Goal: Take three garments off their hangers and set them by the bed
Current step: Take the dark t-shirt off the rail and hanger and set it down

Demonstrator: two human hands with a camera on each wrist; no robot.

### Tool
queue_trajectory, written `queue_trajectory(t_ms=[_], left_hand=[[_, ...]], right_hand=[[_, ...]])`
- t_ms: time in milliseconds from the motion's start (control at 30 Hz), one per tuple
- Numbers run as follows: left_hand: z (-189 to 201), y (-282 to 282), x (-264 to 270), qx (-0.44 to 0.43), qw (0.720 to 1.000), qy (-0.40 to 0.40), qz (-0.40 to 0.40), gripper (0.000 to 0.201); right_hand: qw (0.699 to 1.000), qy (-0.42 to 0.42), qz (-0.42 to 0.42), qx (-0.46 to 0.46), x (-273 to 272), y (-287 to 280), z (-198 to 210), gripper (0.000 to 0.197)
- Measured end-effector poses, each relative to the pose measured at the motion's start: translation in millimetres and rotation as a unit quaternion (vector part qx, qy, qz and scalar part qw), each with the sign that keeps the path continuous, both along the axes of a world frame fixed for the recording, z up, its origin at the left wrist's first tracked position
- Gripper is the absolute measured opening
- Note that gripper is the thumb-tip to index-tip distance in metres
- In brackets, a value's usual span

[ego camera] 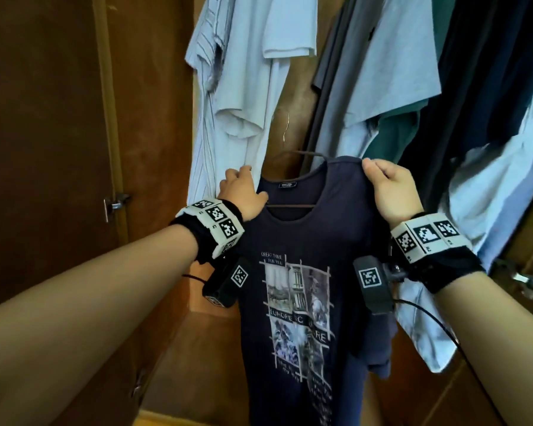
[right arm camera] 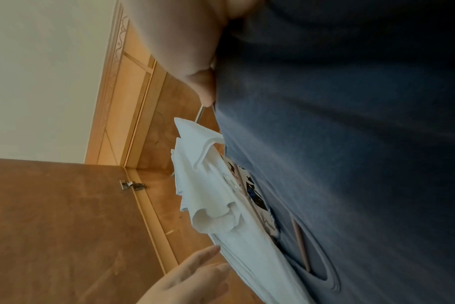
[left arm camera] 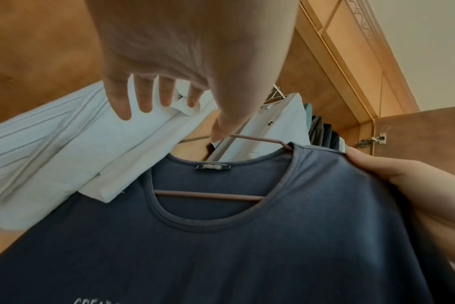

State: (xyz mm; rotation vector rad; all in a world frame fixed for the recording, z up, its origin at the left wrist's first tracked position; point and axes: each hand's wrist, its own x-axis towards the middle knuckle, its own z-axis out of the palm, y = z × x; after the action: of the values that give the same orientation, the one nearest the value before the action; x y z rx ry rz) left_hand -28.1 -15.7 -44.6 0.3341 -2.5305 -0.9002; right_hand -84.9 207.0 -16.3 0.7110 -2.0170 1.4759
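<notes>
Brown wardrobe (ego camera: 53, 118) stands open, pale shirts (ego camera: 240, 72) hanging inside. Before it hangs a navy printed T-shirt (ego camera: 302, 241) on a thin hanger (ego camera: 290, 206). Right hand (ego camera: 391, 189) has its grip pinched on the shirt's shoulder. Left hand (ego camera: 243, 192) has its grip slack, fingers loosely spread, thumb touching the hanger.

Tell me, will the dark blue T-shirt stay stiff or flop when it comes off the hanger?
Probably flop: the dark blue T-shirt hangs in soft folds, shaped only by the hanger. It seems light, since the right hand holds its shoulder by a pinch.
</notes>
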Motion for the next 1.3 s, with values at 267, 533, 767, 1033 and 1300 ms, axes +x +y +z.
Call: queue_trajectory(t_ms=[267,533,767,1033,1300], left_hand=[[26.0,24.5,14.0,-0.047,0.996,0.074,0.010,0.059],[27.6,51.0,17.6,-0.020,0.991,0.115,-0.070,0.023],[17.0,89.3,25.1,-0.012,0.984,0.116,-0.136,0.023],[17.8,107.7,44.5,-0.041,0.983,0.122,-0.129,0.005],[-3.6,72.0,66.8,-0.122,0.981,0.101,0.108,0.038]], right_hand=[[0.999,0.012,0.041,-0.026,22.5,36.7,2.0,0.042],[0.999,0.004,-0.030,0.013,24.9,92.7,-7.5,0.033],[0.977,-0.023,-0.071,0.198,23.6,71.0,-2.8,0.025],[0.964,-0.073,0.077,0.244,52.4,31.3,-5.2,0.020],[0.983,-0.048,-0.072,0.159,50.7,42.4,-14.7,0.032]])
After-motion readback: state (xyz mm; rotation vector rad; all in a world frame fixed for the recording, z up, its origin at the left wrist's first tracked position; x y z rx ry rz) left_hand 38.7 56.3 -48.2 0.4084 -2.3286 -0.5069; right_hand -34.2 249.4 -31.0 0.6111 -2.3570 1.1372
